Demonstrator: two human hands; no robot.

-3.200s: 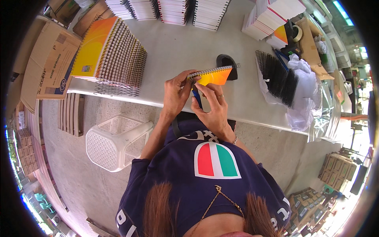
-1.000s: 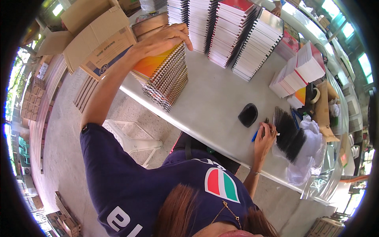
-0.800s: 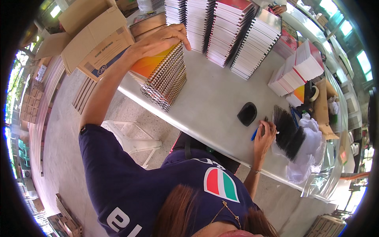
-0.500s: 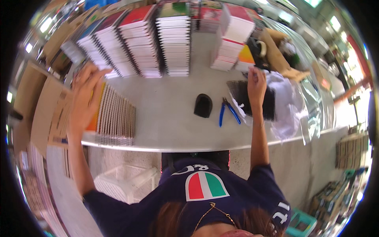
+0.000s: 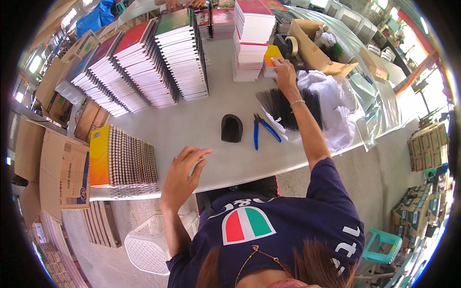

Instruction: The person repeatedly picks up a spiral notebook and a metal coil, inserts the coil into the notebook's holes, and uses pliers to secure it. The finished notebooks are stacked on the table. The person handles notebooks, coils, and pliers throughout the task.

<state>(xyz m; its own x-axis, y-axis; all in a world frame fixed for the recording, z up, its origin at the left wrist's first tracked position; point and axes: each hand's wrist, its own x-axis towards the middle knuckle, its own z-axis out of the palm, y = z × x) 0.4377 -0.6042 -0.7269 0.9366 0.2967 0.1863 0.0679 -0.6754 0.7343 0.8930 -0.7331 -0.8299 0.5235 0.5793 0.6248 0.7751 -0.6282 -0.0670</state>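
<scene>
A bindery workshop — stacked spiral notebooks (image 5: 177, 53), binding coils (image 5: 288, 103), cartons (image 5: 53, 163).

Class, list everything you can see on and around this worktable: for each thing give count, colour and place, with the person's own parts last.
notebook stacks: several, white pages with red, green covers, far table
bound pile: one, yellow-orange top, left table edge
black holder: one, table centre
pliers: one, blue handles, beside holder
binding coils: a bunch, black, on white plastic bag
tape roll: one, far right
cardboard boxes: several, brown, left floor
basket: one, white, under table
left hand: open, over table edge
right hand: on orange sheet
</scene>
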